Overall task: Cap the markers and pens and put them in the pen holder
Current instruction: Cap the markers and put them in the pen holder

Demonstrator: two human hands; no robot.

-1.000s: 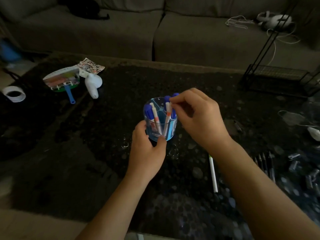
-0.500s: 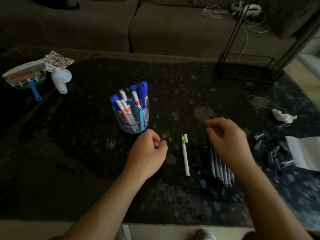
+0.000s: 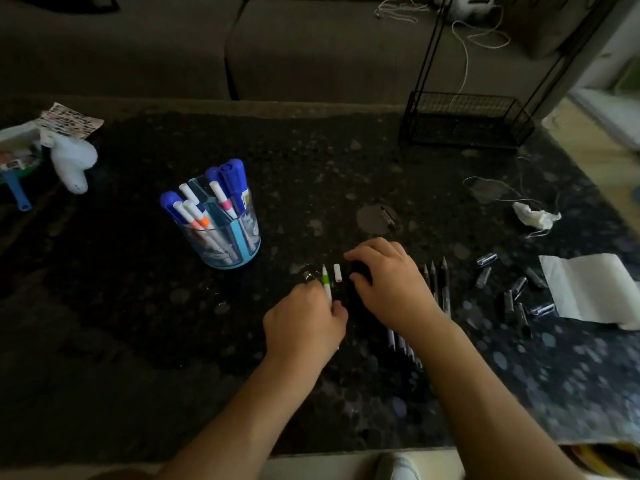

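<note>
The left hand (image 3: 304,323) is closed on the lower barrel of a white marker (image 3: 326,284) with a green band, fingers wrapped round it; the uncapped tip points away from the person and the barrel lies low over the table (image 3: 138,323). Just right of that tip, between the two hands, lies a small white cap (image 3: 337,273), flat on the table and touched by neither hand.

The right hand (image 3: 388,278) sits palm down just right of the cap, fingers curled toward the table; whether it grips anything underneath cannot be told (the space below the palm is in deep shadow). Beside and under this hand lies a row of dark pens (image 3: 440,289), tips pointing away, their lower ends running out beneath the right wrist. Farther right of the hand, loose pen caps (image 3: 512,289) are scattered, and beyond them lies a sheet of white paper (image 3: 588,289).

Well to the left of and beyond the left hand stands the holder (image 3: 225,237), a clear blue cup, upright, with several capped markers leaning in it: blue-capped ones and white ones with pink and orange bands. Beyond the right hand a crumpled tissue (image 3: 533,216) lies on the table.
</note>
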